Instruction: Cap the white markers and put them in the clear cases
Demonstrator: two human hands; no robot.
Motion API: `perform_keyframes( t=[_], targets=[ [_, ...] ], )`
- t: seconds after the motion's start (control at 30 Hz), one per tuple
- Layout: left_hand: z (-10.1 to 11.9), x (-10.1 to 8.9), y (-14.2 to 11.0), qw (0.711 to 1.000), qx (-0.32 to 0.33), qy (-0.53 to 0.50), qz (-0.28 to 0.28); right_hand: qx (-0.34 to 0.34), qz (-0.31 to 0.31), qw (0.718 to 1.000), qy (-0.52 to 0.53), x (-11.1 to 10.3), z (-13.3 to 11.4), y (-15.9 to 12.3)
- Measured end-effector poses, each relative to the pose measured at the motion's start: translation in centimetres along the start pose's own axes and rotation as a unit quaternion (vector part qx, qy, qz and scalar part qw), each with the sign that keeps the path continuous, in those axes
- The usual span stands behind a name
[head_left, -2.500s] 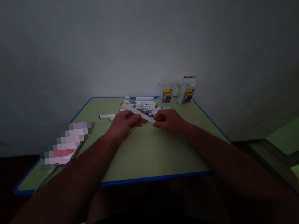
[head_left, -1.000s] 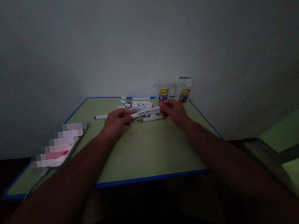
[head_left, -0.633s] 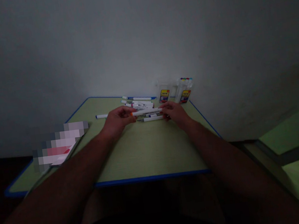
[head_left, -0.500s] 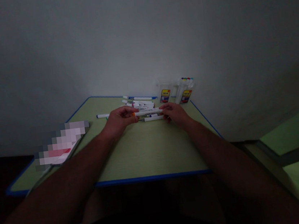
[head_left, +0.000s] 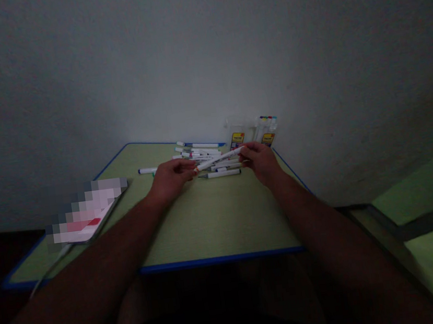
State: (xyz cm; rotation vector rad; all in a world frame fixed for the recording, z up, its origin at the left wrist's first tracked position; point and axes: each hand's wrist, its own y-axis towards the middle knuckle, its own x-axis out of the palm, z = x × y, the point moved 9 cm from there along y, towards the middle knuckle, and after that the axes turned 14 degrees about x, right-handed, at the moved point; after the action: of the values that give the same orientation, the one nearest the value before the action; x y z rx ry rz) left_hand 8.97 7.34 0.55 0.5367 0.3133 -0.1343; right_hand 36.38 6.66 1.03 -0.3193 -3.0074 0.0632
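Between my two hands a white marker pen [head_left: 219,159] with an orange band slants up to the right. My left hand [head_left: 171,179] pinches its lower, orange-marked end. The fingers of my right hand [head_left: 260,161] are closed on its upper end. Beneath and behind it lies a pile of white markers [head_left: 205,146], some uncapped. Nearest me on the table is an uncapped marker [head_left: 224,173] with its tip pointing left. Another marker with a dark blue end [head_left: 146,170] lies left of my left hand.
At the table's back right stand a clear pen case [head_left: 236,136] with a yellow label and a second case [head_left: 268,129] holding several coloured-end markers. A partly blurred pale device [head_left: 89,214] with a cable [head_left: 52,269] lies at left. The table [head_left: 216,225] has a blue edge and meets the wall.
The marker between my hands has risen and tilted, its right end now higher. My right hand has moved slightly right, off the front uncapped marker.
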Motion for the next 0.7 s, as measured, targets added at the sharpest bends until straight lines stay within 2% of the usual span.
perform_keyframes(
  t=[0.13,0.4,0.53,0.7],
  targets=[
    [0.4,-0.2,0.2,0.984,0.042,0.167,-0.034,-0.026,0.053,0.996,0.066,-2.3,-2.0,0.0],
    [-0.4,0.8,0.0,0.971,0.047,0.208,-0.104,-0.119,0.193,0.958,0.177,-9.0,-7.6,0.1],
    [0.2,0.9,0.0,0.971,0.051,0.206,-0.107,-0.152,0.293,0.932,0.147,-12.2,-10.5,-0.1],
    [0.5,1.0,0.1,0.974,0.057,0.192,-0.108,-0.196,0.386,0.901,0.026,-15.1,-14.6,0.1]
  ],
)
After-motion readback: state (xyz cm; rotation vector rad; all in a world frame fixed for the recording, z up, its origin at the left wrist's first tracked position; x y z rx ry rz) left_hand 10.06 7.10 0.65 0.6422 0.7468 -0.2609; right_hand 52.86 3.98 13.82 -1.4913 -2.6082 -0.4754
